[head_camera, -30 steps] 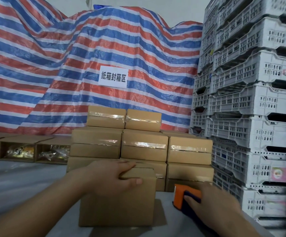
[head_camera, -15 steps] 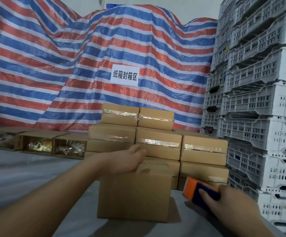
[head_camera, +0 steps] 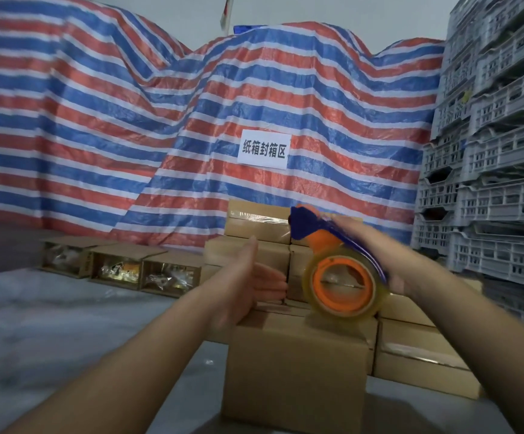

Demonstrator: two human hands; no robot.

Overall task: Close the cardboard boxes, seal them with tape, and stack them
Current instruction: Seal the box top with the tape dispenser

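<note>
Head view: tape dispenser (head_camera: 332, 245) now lifted off the grey surface (head_camera: 51, 324) and up over the near cardboard box (head_camera: 295, 371), gripped in the right hand (head_camera: 389, 258), clear roll just above the box top. Left hand (head_camera: 248, 283) off the lid now, fingers straight, wide open, beside the roll. Near box closed, standing at the surface's near edge. Behind it, touching, the stack of taped boxes (head_camera: 254, 223). Further left along the tarp (head_camera: 129, 136), three open boxes (head_camera: 141, 270) on their sides, shiny packets inside, too blurry to identify. White crates (head_camera: 498, 151) piled at the right edge.
</note>
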